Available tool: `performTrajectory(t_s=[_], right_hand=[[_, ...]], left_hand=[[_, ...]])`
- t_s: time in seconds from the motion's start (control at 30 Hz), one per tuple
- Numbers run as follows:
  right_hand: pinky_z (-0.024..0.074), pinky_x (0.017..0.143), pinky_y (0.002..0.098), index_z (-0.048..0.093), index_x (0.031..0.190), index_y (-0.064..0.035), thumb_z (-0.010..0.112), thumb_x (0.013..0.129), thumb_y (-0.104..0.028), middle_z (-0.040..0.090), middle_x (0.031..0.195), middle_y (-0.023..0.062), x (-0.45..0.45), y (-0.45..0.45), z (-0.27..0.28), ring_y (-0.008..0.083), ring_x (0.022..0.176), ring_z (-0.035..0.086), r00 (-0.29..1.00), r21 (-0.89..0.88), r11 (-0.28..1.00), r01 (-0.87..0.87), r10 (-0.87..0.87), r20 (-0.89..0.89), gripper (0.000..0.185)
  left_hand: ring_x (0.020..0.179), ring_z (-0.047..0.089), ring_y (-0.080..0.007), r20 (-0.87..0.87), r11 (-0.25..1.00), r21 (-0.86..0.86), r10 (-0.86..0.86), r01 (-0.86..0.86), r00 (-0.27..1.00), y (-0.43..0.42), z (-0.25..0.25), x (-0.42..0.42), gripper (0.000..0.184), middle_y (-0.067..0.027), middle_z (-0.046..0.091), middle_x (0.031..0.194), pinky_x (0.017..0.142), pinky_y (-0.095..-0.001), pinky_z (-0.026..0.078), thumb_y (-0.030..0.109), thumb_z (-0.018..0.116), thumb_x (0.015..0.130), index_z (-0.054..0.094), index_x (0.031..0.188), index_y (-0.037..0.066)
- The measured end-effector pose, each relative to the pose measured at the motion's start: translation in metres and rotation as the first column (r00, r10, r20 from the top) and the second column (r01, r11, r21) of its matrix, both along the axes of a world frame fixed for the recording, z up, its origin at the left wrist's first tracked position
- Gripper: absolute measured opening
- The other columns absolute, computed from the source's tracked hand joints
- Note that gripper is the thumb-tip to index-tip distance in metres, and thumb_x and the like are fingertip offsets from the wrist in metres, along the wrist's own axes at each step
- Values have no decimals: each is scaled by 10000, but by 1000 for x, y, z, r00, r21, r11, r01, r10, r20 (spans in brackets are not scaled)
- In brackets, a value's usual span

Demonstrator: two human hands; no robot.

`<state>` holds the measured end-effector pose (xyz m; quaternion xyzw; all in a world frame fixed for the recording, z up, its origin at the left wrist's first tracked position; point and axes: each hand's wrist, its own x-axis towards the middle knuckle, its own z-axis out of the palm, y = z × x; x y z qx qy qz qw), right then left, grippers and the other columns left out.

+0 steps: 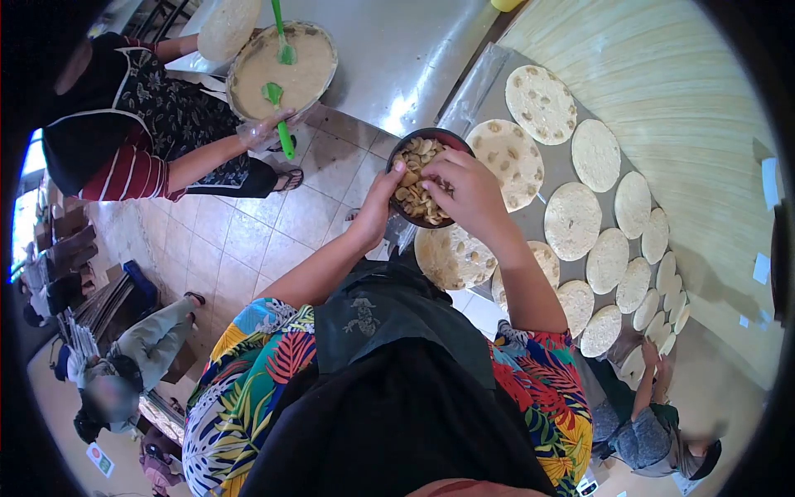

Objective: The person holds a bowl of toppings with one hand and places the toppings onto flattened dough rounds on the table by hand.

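A dark round bowl [431,132] is full of pale tan food slices [414,195], whose exact kind I cannot make out. My left hand [377,203] grips the bowl's left rim, thumb over the edge. Reaching in from the right, my right hand [468,186] has its fingers curled down among the slices, pinching some of them. Just right of the bowl lies a flat round dough disc [507,161] dotted with browned slices. Another dotted disc [454,257] sits below the bowl, partly covered by my right forearm.
Several plain discs [573,219] cover the grey table [530,199] along the right. At upper left, a person with a gloved hand [265,128] holds a green brush over a batter pan [327,83] near a metal table [393,50]. Another person's hands [654,356] work at lower right.
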<state>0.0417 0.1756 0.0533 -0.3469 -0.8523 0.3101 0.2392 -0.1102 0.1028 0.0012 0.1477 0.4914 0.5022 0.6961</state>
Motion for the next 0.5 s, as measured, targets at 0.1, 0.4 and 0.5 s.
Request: performTrajectory(t_s=[0.1, 0.4, 0.5], right_hand=[[463, 674, 371, 631, 836, -61, 663, 722, -160, 565, 806, 67, -4, -3, -2, 261, 794, 574, 1000, 21, 1000, 13, -13, 23, 154], [437, 682, 400, 534, 780, -43, 635, 678, -97, 504, 813, 103, -13, -11, -13, 289, 799, 537, 986, 160, 980, 121, -137, 96, 153], [439, 682, 399, 531, 777, -51, 628, 681, -90, 501, 816, 96, -9, -12, -20, 281, 805, 538, 986, 186, 975, 121, -139, 87, 142]], left_hand=[[1029, 531, -139, 10, 1000, -3, 5, -5, 1000, 4, 4, 1, 530, -80, 546, 1106, 879, -296, 427, 473, 482, 895, 451, 1174, 23], [906, 518, -118, 20, 1000, -16, 12, -11, 1000, 9, -13, 11, 463, -52, 541, 996, 833, -269, 412, 469, 498, 891, 483, 1077, 45], [956, 526, -121, 39, 1000, -5, -8, 8, 999, 10, -10, 14, 476, -50, 549, 1030, 855, -274, 414, 468, 495, 892, 485, 1103, 41]])
